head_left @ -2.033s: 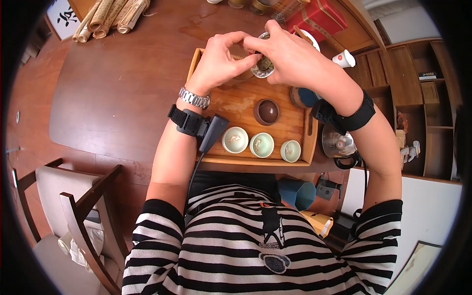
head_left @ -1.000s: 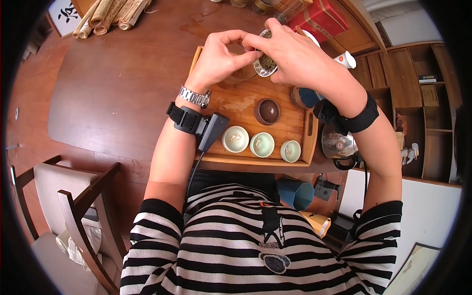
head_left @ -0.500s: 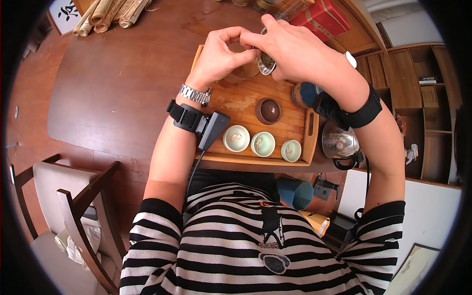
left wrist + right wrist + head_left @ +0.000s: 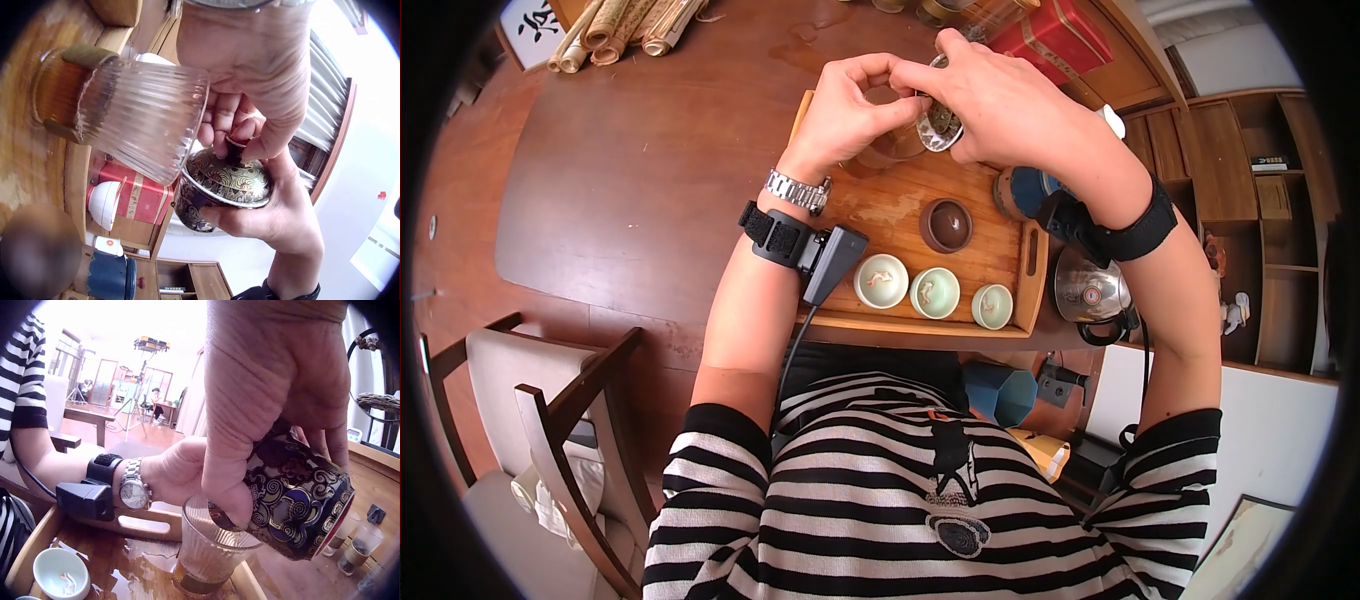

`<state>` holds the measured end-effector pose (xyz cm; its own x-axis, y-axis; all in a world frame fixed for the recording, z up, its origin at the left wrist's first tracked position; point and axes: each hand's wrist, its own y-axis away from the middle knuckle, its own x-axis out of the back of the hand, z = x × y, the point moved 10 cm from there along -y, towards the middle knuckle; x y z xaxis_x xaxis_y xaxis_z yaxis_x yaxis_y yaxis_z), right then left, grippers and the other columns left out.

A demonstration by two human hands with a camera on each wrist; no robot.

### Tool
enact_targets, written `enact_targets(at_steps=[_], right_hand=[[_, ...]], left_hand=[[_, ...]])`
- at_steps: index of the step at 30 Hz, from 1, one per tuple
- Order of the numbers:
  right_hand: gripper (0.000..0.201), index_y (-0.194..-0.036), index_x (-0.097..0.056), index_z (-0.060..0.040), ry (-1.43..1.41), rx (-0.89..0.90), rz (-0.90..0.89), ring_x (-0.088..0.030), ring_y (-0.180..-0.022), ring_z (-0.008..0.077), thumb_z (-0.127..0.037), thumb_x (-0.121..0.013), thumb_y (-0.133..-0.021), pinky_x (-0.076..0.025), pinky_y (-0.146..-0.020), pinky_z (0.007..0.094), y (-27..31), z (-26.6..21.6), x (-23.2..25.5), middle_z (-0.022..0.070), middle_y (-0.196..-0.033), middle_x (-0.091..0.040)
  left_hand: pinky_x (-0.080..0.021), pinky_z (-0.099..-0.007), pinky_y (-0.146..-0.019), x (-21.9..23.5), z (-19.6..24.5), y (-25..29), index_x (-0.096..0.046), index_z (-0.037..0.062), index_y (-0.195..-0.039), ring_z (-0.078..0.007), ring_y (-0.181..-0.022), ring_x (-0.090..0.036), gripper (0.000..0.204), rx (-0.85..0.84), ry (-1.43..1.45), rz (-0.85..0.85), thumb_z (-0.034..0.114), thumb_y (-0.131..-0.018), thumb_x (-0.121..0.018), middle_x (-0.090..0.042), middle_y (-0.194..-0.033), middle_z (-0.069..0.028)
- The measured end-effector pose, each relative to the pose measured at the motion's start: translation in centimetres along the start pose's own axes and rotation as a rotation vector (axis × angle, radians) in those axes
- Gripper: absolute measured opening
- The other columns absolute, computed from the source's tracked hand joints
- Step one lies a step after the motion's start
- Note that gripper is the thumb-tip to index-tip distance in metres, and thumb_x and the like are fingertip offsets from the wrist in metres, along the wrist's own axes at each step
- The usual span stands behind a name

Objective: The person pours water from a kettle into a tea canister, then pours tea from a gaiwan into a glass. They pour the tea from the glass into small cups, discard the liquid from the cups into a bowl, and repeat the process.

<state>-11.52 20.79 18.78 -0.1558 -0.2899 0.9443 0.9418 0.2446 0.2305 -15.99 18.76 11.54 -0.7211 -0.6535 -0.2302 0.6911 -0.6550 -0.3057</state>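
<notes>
The right hand (image 4: 1012,105) grips a dark patterned cup (image 4: 300,494), tilted with its mouth at a ribbed glass pitcher (image 4: 215,550). Thumb and fingers of the left hand (image 4: 845,112) pinch the knob of the cup's patterned lid (image 4: 230,178), which sits on the cup in the left wrist view. Brown liquid shows in the bottom of the pitcher, which stands at the tray's far left part, partly behind the left hand in the head view. Whether liquid is flowing cannot be told.
On the wooden tray (image 4: 880,326) are a brown bowl (image 4: 946,225) and three pale green cups (image 4: 935,293). A blue canister (image 4: 1030,190) and metal kettle (image 4: 1092,285) stand at right, a red box (image 4: 1055,40) beyond the hands, and rolled bamboo (image 4: 625,30) at far left.
Both hands have shifted slightly away from the body over two seconds, still on cup and lid. The right forearm now covers more of the white cup behind it; the patterned cup's tilt has varied slightly.
</notes>
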Motion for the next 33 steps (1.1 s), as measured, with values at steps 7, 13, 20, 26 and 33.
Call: enact_targets(at_steps=[7, 13, 20, 26, 33], right_hand=[[0.071, -0.116, -0.047, -0.0215, 0.031, 0.023, 0.025, -0.059, -0.088, 0.0344, -0.005, -0.076, -0.053, -0.052, -0.070, 0.0382, 0.1, -0.3, 0.2, 0.0221, -0.103, -0.050], [0.065, -0.107, -0.046, -0.0187, 0.068, 0.045, 0.041, -0.058, -0.082, 0.0337, 0.002, -0.070, -0.051, -0.051, -0.063, 0.0385, -0.3, -0.6, 0.4, 0.0173, -0.100, -0.049], [0.047, -0.104, -0.057, -0.0115, 0.156, 0.127, 0.081, -0.060, -0.081, 0.0324, -0.004, -0.069, -0.060, -0.052, -0.066, 0.0372, -0.5, -1.7, 0.8, 0.0205, -0.095, -0.053], [0.032, -0.103, -0.058, -0.0113, 0.196, 0.152, 0.120, -0.060, -0.079, 0.0311, -0.008, -0.059, -0.070, -0.051, -0.065, 0.0362, -0.7, -2.0, 0.9, 0.0195, -0.093, -0.053], [0.067, -0.110, -0.050, -0.0181, 0.236, 0.067, -0.005, -0.057, -0.089, 0.0312, 0.002, -0.072, -0.051, -0.053, -0.068, 0.0356, -1.1, -1.4, -0.1, 0.0180, -0.105, -0.048]], left_hand=[[-0.045, -0.0195, -0.046, 0.1, 0.3, -0.1, -0.061, 0.0019, -0.082, -0.0046, -0.062, -0.053, 0.015, -0.080, 0.035, 0.029, 0.009, -0.069, -0.066, -0.060, -0.077, 0.0003], [-0.045, -0.0209, -0.058, -0.1, 0.2, -0.1, -0.060, 0.0014, -0.086, -0.0055, -0.070, -0.054, 0.017, -0.061, 0.037, -0.007, 0.007, -0.070, -0.062, -0.060, -0.079, -0.0002], [-0.043, -0.0190, -0.045, 0.2, 0.2, -0.1, -0.059, 0.0021, -0.083, -0.0041, -0.061, -0.053, 0.017, -0.087, 0.061, 0.011, 0.009, -0.068, -0.064, -0.058, -0.075, 0.0008], [-0.043, -0.0188, -0.046, 0.2, 0.2, -0.1, -0.059, 0.0019, -0.083, -0.0042, -0.059, -0.052, 0.018, -0.097, 0.063, 0.017, 0.009, -0.067, -0.064, -0.057, -0.072, 0.0014], [-0.044, -0.0191, -0.046, 0.3, 0.3, -0.1, -0.060, 0.0018, -0.083, -0.0042, -0.059, -0.052, 0.018, -0.107, 0.052, 0.021, 0.009, -0.067, -0.064, -0.057, -0.071, 0.0014]])
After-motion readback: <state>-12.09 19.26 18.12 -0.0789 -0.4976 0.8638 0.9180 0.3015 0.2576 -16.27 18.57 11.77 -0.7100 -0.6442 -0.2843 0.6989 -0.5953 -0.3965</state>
